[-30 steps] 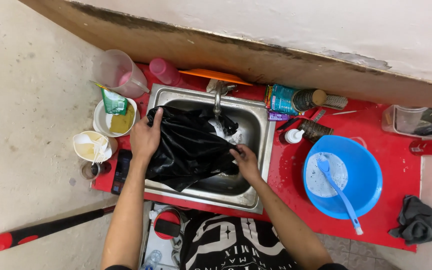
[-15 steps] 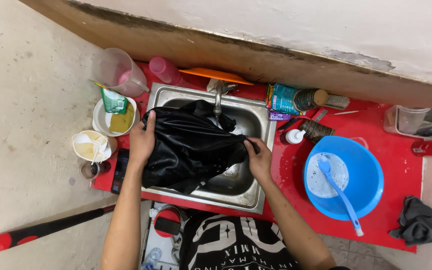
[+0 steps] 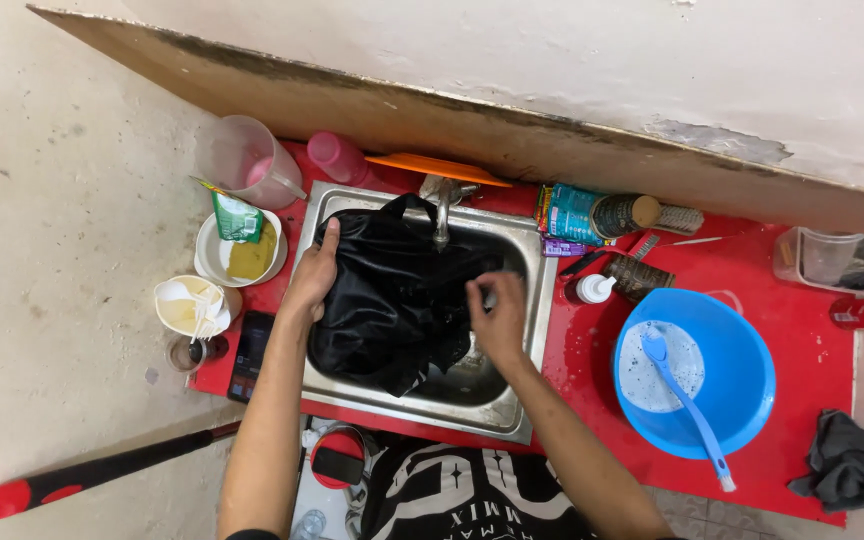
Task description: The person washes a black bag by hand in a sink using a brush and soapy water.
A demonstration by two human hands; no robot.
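Looks like the washing stage: a black garment (image 3: pixel 392 295) lies bunched in the steel sink (image 3: pixel 522 400), right under the tap (image 3: pixel 442 215). Left hand (image 3: pixel 314 272) is clamped on its upper left edge, fingers curled tight. Right hand (image 3: pixel 497 318) pinches a fold at the right side, half closed. Next I'd guess both hands need to keep their hold and knead the cloth.

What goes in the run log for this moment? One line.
left hand: grips black cloth | right hand: pinches cloth | place: steel sink
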